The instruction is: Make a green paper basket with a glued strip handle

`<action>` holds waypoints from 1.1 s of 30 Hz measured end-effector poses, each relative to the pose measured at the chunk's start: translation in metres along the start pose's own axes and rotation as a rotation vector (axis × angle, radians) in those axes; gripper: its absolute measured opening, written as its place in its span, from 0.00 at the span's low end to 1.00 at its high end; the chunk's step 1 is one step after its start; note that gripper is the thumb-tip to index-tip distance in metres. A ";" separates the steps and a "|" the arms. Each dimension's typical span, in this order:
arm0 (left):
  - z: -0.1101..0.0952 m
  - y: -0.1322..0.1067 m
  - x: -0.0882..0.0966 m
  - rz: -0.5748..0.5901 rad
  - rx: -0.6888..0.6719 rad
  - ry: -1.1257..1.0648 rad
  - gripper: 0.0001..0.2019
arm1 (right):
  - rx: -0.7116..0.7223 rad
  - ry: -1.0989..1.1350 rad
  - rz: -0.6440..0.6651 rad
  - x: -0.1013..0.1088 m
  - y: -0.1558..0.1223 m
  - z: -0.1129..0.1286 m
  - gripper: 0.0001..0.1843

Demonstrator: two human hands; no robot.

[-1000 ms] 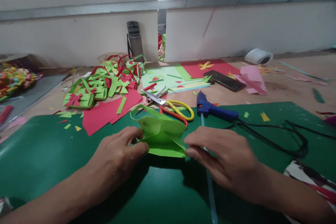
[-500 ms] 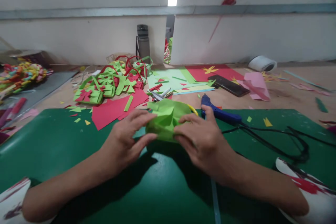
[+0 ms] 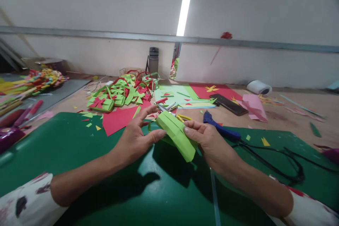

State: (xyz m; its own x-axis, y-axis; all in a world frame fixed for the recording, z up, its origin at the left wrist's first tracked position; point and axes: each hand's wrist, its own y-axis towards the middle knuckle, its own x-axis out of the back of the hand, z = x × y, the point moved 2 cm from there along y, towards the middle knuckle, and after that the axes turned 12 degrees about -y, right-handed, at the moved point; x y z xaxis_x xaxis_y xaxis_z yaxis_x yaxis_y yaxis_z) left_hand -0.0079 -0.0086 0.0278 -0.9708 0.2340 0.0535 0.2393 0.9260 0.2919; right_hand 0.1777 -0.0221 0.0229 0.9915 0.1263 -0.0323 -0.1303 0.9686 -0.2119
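Both my hands hold a folded light-green paper piece [image 3: 177, 135] lifted above the dark green mat [image 3: 79, 155]. My left hand [image 3: 135, 137] grips its left end with thumb and fingers, the index finger stretched up. My right hand [image 3: 205, 137] pinches its right side with fingers closed on the paper. The paper is tilted, its long folded edge running down to the right. Behind it lie yellow-handled scissors [image 3: 176, 116], partly hidden.
A blue glue gun [image 3: 221, 129] with a black cord [image 3: 280, 157] lies right of my hands. Red paper [image 3: 119, 118], a heap of green and red paper baskets [image 3: 122, 91], a phone [image 3: 229, 99], a grey bottle [image 3: 153, 60] and a tape roll [image 3: 259, 87] sit further back.
The green paper went from lying flat on the mat to being lifted and turned in both hands into a tilted folded shape. The view tipped upward.
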 end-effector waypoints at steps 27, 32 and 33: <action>0.008 0.021 0.007 -0.020 0.122 -0.280 0.05 | 0.020 0.078 0.008 0.010 0.006 -0.006 0.25; 0.005 0.015 0.003 0.009 0.215 -0.243 0.08 | 0.027 0.074 -0.004 0.010 0.005 -0.005 0.24; 0.005 0.015 0.003 0.004 0.217 -0.252 0.08 | 0.024 0.068 -0.010 0.010 0.005 -0.005 0.24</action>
State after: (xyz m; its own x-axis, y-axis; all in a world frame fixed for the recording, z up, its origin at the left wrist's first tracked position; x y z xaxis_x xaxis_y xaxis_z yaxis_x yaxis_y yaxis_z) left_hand -0.0067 0.0075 0.0275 -0.9411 0.2787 -0.1912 0.2679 0.9601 0.0807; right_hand 0.1865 -0.0168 0.0168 0.9900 0.1026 -0.0967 -0.1195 0.9747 -0.1892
